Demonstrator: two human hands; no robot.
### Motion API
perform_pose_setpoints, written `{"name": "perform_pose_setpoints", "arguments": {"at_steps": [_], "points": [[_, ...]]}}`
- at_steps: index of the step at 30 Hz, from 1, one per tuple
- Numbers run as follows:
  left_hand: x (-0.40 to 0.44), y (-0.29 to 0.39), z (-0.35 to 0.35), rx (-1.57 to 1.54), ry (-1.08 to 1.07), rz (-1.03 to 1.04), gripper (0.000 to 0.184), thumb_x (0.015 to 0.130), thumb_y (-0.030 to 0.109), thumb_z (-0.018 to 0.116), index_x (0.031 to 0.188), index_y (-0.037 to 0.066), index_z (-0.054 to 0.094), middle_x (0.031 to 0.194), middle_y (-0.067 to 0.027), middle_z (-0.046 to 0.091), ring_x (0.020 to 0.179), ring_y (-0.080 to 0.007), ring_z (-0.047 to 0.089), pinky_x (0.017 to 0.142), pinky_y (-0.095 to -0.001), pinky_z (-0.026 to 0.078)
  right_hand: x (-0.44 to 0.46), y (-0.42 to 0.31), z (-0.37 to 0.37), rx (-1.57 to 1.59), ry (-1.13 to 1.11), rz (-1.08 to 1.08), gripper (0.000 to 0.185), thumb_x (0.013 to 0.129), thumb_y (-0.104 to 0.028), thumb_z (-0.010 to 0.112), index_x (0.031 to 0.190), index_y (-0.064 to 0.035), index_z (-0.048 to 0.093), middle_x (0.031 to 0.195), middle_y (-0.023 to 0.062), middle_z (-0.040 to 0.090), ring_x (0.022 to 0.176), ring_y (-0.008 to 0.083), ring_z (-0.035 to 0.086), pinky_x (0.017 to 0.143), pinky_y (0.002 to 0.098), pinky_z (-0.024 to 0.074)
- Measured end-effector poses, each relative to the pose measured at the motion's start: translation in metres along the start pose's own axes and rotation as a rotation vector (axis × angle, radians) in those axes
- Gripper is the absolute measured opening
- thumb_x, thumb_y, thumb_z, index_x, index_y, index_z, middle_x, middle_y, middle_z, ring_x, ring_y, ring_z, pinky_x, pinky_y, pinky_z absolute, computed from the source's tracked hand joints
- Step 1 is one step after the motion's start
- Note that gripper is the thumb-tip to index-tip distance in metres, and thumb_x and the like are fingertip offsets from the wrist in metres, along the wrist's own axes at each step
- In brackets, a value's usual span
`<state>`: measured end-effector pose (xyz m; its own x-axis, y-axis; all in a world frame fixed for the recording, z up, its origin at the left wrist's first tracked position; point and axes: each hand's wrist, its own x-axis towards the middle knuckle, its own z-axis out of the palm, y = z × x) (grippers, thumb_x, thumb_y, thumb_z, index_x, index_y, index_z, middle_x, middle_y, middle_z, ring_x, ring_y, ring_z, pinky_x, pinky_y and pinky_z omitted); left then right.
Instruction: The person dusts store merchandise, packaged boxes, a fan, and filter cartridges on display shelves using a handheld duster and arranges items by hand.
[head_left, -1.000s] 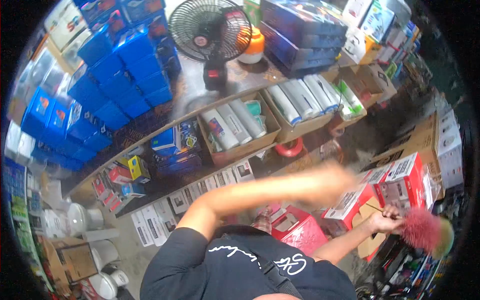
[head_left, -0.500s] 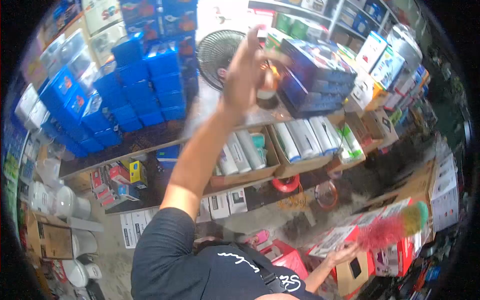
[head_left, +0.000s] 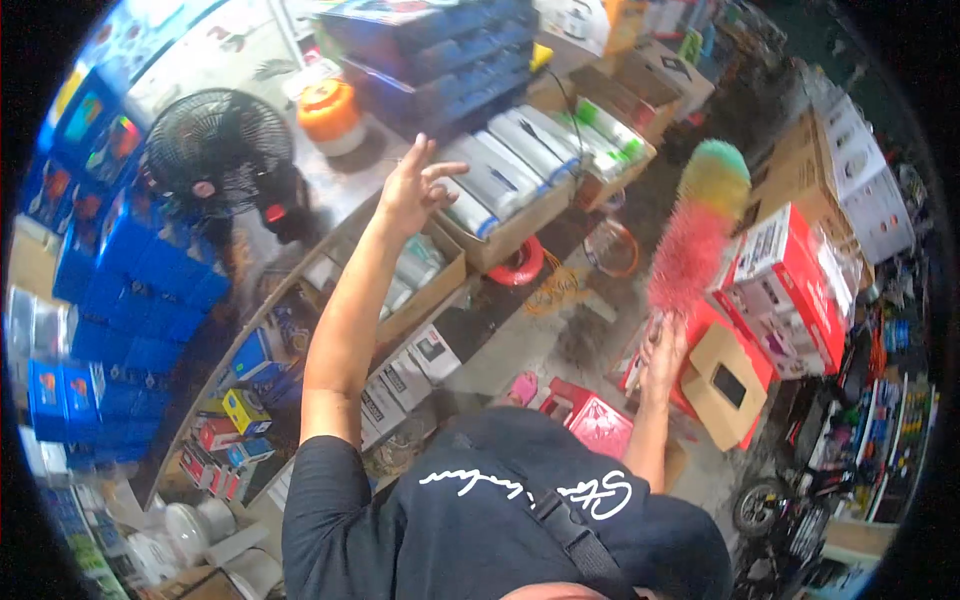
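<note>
My left hand (head_left: 415,190) is raised over the boxes, fingers apart, with nothing in it. Below it, a cardboard box (head_left: 510,245) holds several white cylindrical packages (head_left: 490,178). Wrapped around the lower end of a fluffy duster (head_left: 700,220) is my right hand (head_left: 662,352); the handle is mostly hidden by the fingers. The duster stands upright, its fibres coloured pink, yellow and green-blue. Close to it on the right lies a red and white carton (head_left: 775,290), with an open brown cardboard flap (head_left: 725,385) beside my right wrist.
A black fan (head_left: 220,150) and an orange-lidded jar (head_left: 332,115) stand on the counter. Dark blue boxes (head_left: 440,60) are stacked behind my left hand, with more blue boxes (head_left: 130,310) at left. A pink stool (head_left: 595,420) is close to my body. A wheel (head_left: 762,505) shows at lower right.
The view has swung to the right. My left hand has come down from near the fan to above the white packages. The duster has tilted from sideways to upright in my right hand.
</note>
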<state>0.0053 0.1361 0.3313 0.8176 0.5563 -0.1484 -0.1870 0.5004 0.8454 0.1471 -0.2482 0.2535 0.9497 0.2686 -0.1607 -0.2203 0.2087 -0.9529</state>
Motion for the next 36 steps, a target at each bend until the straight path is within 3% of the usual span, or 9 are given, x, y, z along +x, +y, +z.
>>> {"name": "perform_pose_setpoints", "arguments": {"at_steps": [5, 11, 18, 23, 27, 29, 31, 34, 36], "points": [[0.017, -0.129, -0.011, -0.104, 0.109, -0.28, 0.032, 0.091, 0.043, 0.044, 0.107, 0.017, 0.048, 0.083, -0.0045, 0.063, 0.049, -0.0063, 0.041, 0.062, -0.0284, 0.045, 0.04, 0.026, -0.028, -0.036, -0.03, 0.07, 0.013, 0.092, -0.028, 0.05, 0.093, -0.0146, 0.048, 0.06, -0.0054, 0.04, 0.04, 0.0023, 0.032, 0.033, 0.0173, 0.0235], [0.012, -0.246, -0.015, -0.006, 0.122, -0.621, 0.026, 0.086, 0.035, 0.056, 0.102, 0.015, 0.054, 0.084, -0.001, 0.06, 0.066, -0.013, 0.047, 0.068, -0.0317, 0.041, 0.073, 0.046, -0.062, -0.288, -0.276, 0.22, 0.022, 0.089, -0.019, 0.056, 0.106, -0.0052, 0.056, 0.069, -0.0039, 0.053, 0.047, 0.0012, 0.037, 0.037, 0.0196, 0.0265], [0.071, -0.166, 0.022, 0.033, 0.102, -0.245, 0.045, 0.087, 0.038, 0.053, 0.122, 0.01, 0.048, 0.107, -0.0074, 0.056, 0.078, -0.016, 0.05, 0.074, -0.031, 0.043, 0.113, -0.087, -0.07, 0.166, 0.11, -0.318, 0.018, 0.091, -0.028, 0.052, 0.088, -0.0116, 0.045, 0.066, -0.0026, 0.044, 0.044, 0.004, 0.035, 0.038, 0.0177, 0.0273], [0.108, -0.069, 0.08, -0.188, 0.111, 0.014, 0.048, 0.089, 0.041, 0.047, 0.123, 0.007, 0.044, 0.115, -0.0104, 0.054, 0.083, -0.0197, 0.055, 0.074, -0.0365, 0.043, 0.138, -0.01, -0.112, 0.099, 0.401, -0.248, 0.023, 0.091, -0.034, 0.051, 0.097, -0.011, 0.051, 0.063, -0.0046, 0.042, 0.047, 0.004, 0.035, 0.039, 0.018, 0.0261], [0.172, 0.029, 0.164, -0.236, -0.33, 0.386, 0.053, 0.094, 0.04, 0.035, 0.135, 0.008, 0.03, 0.126, -0.0159, 0.047, 0.102, -0.0237, 0.054, 0.078, -0.0343, 0.045, 0.139, -0.016, -0.079, -0.172, 0.185, -0.081, 0.027, 0.091, -0.026, 0.052, 0.109, -0.0062, 0.054, 0.066, -0.007, 0.044, 0.052, 0.0006, 0.037, 0.042, 0.0165, 0.0273], [0.204, 0.037, 0.237, -0.106, -0.575, 0.568, 0.036, 0.093, 0.034, 0.038, 0.117, 0.008, 0.044, 0.116, -0.0145, 0.052, 0.099, -0.0255, 0.054, 0.081, -0.0382, 0.044, 0.172, -0.028, -0.071, -0.155, 0.144, -0.203, 0.029, 0.091, -0.023, 0.052, 0.114, -0.006, 0.054, 0.066, -0.0069, 0.044, 0.051, -0.0002, 0.035, 0.041, 0.0158, 0.0258], [0.221, 0.006, 0.306, 0.348, -0.527, 0.551, 0.039, 0.09, 0.033, 0.046, 0.116, 0.005, 0.047, 0.112, -0.0155, 0.054, 0.103, -0.0261, 0.052, 0.086, -0.039, 0.042, 0.199, -0.056, -0.066, -0.03, 0.18, -0.323, 0.03, 0.091, -0.022, 0.052, 0.117, -0.0073, 0.052, 0.068, -0.0063, 0.044, 0.05, -0.0005, 0.033, 0.039, 0.0147, 0.0234], [0.212, -0.077, 0.324, 0.94, -1.179, 0.837, 0.052, 0.084, 0.031, 0.057, 0.124, 0.0, 0.043, 0.121, -0.0175, 0.05, 0.115, -0.0264, 0.047, 0.095, -0.0362, 0.038, 0.236, -0.089, -0.065, 0.152, 0.319, -0.463, 0.032, 0.092, -0.022, 0.05, 0.122, -0.0109, 0.047, 0.068, -0.0046, 0.043, 0.048, 0.0004, 0.032, 0.039, 0.0144, 0.0225], [0.224, -0.138, 0.286, 0.888, -1.599, 0.354, 0.06, 0.085, 0.038, 0.058, 0.129, 0.001, 0.039, 0.127, -0.0191, 0.045, 0.118, -0.0269, 0.044, 0.099, -0.038, 0.035, 0.254, -0.088, -0.073, 0.24, 0.294, -0.469, 0.032, 0.093, -0.024, 0.047, 0.123, -0.0113, 0.043, 0.067, -0.0044, 0.04, 0.05, 0.0025, 0.034, 0.04, 0.0165, 0.023]]}}
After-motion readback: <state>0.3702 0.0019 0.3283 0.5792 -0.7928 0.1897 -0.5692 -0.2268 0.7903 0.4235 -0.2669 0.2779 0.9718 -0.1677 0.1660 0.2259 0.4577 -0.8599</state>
